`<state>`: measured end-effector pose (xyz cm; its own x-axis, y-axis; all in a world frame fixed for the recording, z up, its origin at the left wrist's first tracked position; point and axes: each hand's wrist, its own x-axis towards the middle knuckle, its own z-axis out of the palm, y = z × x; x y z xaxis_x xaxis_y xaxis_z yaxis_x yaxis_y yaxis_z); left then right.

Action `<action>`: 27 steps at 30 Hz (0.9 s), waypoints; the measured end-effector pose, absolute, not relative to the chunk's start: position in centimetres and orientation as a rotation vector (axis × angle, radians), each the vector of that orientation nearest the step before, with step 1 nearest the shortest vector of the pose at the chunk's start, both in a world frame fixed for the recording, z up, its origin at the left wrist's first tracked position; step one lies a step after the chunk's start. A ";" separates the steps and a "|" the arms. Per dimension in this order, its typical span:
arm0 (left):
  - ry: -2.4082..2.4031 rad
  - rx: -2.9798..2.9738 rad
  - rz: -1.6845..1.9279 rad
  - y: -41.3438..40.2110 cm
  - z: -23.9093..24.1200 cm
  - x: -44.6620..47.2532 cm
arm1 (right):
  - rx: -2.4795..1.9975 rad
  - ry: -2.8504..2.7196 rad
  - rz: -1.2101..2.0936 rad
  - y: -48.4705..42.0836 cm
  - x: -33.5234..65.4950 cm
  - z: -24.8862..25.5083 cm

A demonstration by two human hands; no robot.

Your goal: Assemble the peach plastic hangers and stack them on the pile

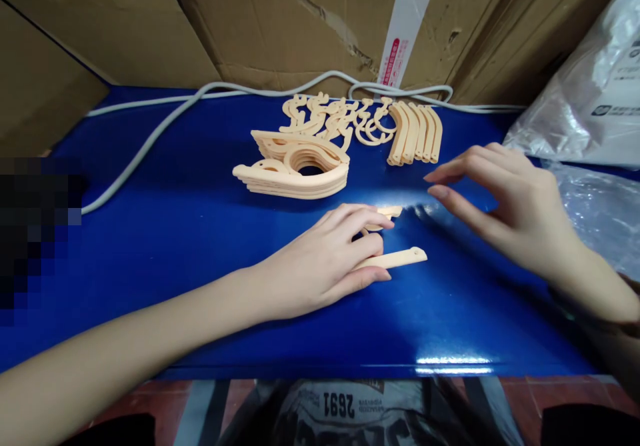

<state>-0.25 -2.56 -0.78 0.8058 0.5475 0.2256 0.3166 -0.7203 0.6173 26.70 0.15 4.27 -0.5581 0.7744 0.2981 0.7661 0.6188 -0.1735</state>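
My left hand (330, 253) lies flat on the blue table (190, 233), fingers stretched out over flat peach-coloured plastic pieces. A straight strip (400, 258) pokes out under its lower fingers, and a second small piece (393, 212) shows by the fingertips. My right hand (505, 206) hovers just to the right, fingers extended and apart, holding nothing. Further back sit a stack of curved peach pieces (295, 166), a row of ornate scroll pieces (335, 118) and a set of curved bars (416, 133).
A white cable (150, 141) runs along the table's back and left. Cardboard boxes (300, 19) wall the far side. Clear plastic bags (590, 99) lie at the right. A dark bag marked 2691 (340, 406) sits below the front edge.
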 end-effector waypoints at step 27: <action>0.596 2.376 0.573 -2.3 -0.9 -0.2 | -0.829 -3.067 -0.449 15.8 16.2 4.8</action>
<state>-0.16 -2.35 -0.91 0.8044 0.5388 0.2502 0.2719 -0.7084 0.6513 16.18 15.76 4.81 -0.8643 0.5029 0.0079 0.4840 0.8274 0.2848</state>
